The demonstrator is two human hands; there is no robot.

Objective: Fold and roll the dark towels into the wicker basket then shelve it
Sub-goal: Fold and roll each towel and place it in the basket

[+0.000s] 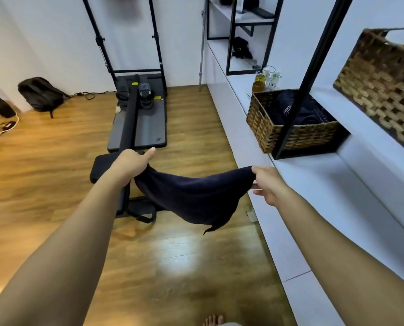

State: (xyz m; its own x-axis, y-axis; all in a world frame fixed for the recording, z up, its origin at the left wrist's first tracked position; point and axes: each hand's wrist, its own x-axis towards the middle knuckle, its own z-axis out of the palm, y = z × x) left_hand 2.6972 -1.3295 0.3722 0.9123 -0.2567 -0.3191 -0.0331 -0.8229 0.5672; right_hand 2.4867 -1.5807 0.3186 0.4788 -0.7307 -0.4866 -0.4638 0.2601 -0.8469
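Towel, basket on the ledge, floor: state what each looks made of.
Dark towel: soft, matte navy cloth, probably terry; it sags between both hands.
Wicker basket: woven brown-and-tan strips, likely rattan or seagrass.
Floor: glossy wood-grain planks, wood or laminate, reflecting light.

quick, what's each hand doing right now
Left hand: grips one end of the dark towel, thumb sticking out.
Right hand: pinches the towel's other end.

black backpack (42, 94) by the wall — rowing machine (137, 114) on wooden floor (55, 161), glass bottles (265, 78) on ledge.
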